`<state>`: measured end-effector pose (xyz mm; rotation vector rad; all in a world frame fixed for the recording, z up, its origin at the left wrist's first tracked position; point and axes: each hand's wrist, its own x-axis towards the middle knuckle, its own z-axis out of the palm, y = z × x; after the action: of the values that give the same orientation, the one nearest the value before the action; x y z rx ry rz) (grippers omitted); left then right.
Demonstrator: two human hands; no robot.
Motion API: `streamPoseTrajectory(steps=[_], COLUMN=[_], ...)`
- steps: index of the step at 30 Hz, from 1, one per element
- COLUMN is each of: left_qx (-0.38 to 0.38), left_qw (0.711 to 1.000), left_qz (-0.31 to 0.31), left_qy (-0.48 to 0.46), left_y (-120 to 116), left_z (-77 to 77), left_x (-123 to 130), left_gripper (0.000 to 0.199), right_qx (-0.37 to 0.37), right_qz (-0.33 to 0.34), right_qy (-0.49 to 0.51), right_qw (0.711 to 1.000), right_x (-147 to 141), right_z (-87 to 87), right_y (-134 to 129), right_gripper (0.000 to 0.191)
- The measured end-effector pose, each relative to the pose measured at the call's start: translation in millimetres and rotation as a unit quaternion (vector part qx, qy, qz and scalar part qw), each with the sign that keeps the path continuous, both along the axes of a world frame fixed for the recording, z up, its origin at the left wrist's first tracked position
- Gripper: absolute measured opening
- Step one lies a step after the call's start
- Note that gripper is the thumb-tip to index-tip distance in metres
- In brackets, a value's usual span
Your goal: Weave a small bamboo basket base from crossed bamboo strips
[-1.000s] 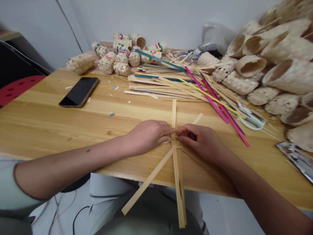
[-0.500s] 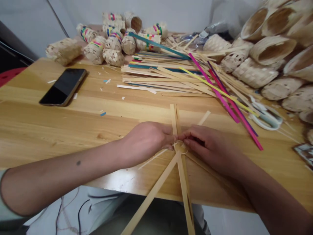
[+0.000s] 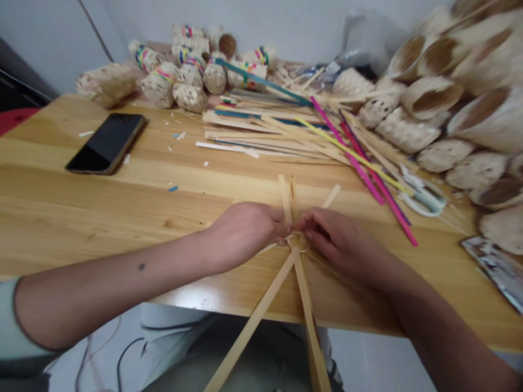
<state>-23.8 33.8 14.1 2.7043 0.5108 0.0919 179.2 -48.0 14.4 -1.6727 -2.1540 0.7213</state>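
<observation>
Pale bamboo strips (image 3: 255, 318) cross one another in a star near the table's front edge, two of their ends hanging over toward my lap. A thin strip (image 3: 304, 251) curls in a small ring around the crossing. On the left of the crossing, my left hand (image 3: 249, 234) has its fingers pinched on the strips. From the right, my right hand (image 3: 341, 239) pinches at the same spot, thumb and forefinger together. The fingertips of both hands nearly meet, and what lies exactly between them is partly hidden.
A phone (image 3: 107, 142) lies at the left on the wooden table (image 3: 102, 218). Loose plain and coloured strips (image 3: 269, 130) are heaped behind my hands. White-handled scissors (image 3: 425, 198) rest to the right. Small woven baskets (image 3: 190, 97) stand at the back, with larger woven baskets (image 3: 433, 98) stacked at right.
The view has shifted a little to the right. Both hands stay at the crossing, and the strips have shifted slightly leftward in the picture with them.
</observation>
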Motion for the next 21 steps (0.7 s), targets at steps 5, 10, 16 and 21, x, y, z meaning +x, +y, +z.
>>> streamPoseTrajectory(steps=[5,10,16,21], left_qx=[0.043,0.008,0.020,0.137], left_qw=[0.999,0.998,0.996,0.985], left_qz=[0.000,0.002,-0.035,-0.089], left_qy=[-0.020,-0.058,-0.077,-0.053], left_y=[-0.3,5.4,15.1,9.4], left_z=[-4.8,-7.9,1.9,9.0], left_x=[-0.1,-5.1,-11.5,-10.7], left_gripper=[0.018,0.026,0.030,0.025], right_qx=[-0.004,0.053,0.065,0.079], right_qz=[-0.017,-0.010,-0.018,-0.025], right_qy=[-0.041,-0.130,-0.124,-0.097], right_qw=[0.999,0.990,0.990,0.992], right_x=[-1.8,2.4,9.0,9.4], right_z=[7.1,10.4,5.8,4.4], right_y=[-1.5,-14.1,-24.7,-24.4], right_gripper=[0.014,0.020,0.023,0.022])
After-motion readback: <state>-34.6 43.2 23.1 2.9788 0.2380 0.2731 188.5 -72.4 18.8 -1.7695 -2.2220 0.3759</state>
